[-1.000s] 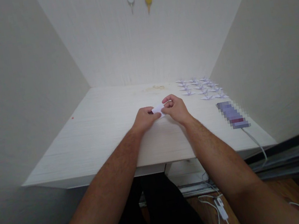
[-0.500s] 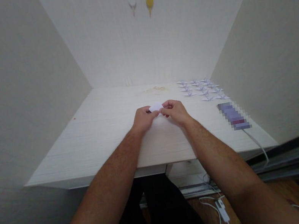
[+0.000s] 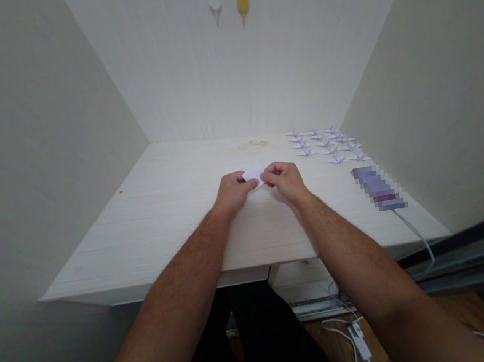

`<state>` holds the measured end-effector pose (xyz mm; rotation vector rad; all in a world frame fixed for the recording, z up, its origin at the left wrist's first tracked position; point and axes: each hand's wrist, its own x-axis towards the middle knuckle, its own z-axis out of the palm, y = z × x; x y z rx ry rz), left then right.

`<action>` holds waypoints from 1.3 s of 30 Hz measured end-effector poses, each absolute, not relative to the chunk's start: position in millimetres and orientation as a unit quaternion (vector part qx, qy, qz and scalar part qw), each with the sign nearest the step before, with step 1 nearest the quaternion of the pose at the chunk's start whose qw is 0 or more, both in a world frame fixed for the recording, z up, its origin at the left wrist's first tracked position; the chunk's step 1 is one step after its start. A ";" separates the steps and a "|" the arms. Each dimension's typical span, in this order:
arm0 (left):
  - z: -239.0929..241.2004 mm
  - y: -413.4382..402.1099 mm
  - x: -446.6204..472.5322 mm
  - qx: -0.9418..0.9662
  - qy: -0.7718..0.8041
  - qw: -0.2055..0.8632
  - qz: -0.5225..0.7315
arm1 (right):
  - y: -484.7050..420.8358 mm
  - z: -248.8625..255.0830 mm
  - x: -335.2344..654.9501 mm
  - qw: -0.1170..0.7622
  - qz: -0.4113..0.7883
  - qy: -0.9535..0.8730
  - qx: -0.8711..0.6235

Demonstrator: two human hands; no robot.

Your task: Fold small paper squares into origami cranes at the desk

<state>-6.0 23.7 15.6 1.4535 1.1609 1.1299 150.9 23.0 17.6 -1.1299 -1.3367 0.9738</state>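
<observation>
Between my hands is a small folded piece of white paper [image 3: 252,175], held just over the middle of the desk. My left hand [image 3: 233,193] pinches its left side, thumb along the near edge. On the right side, my right hand [image 3: 285,179] grips the paper between thumb and curled fingers. The fine folds are too small to make out. Several folded white paper cranes [image 3: 326,142] stand in rows at the desk's back right.
On the right of the white desk [image 3: 162,232] lies a blurred-out phone [image 3: 378,187] with a white cable [image 3: 414,228] running over the edge. Walls enclose the desk at left, back and right. A power strip [image 3: 359,340] with cords rests on the wooden floor.
The fingers of my right hand have shifted slightly on the paper, the thumb now a little higher and further over its right side. My left hand stays nearly still.
</observation>
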 end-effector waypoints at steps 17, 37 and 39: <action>12.9 22.6 -5.2 0.568 0.470 0.484 0.472 | 19.5 20.5 151.6 0.534 0.355 -0.592 -0.487; 14.0 25.5 -8.9 0.591 0.471 0.461 0.465 | 19.9 20.6 155.8 0.458 0.331 -0.654 -0.503; 12.3 26.6 -9.0 0.589 0.462 0.451 0.486 | 19.2 20.7 155.6 0.442 0.328 -0.667 -0.503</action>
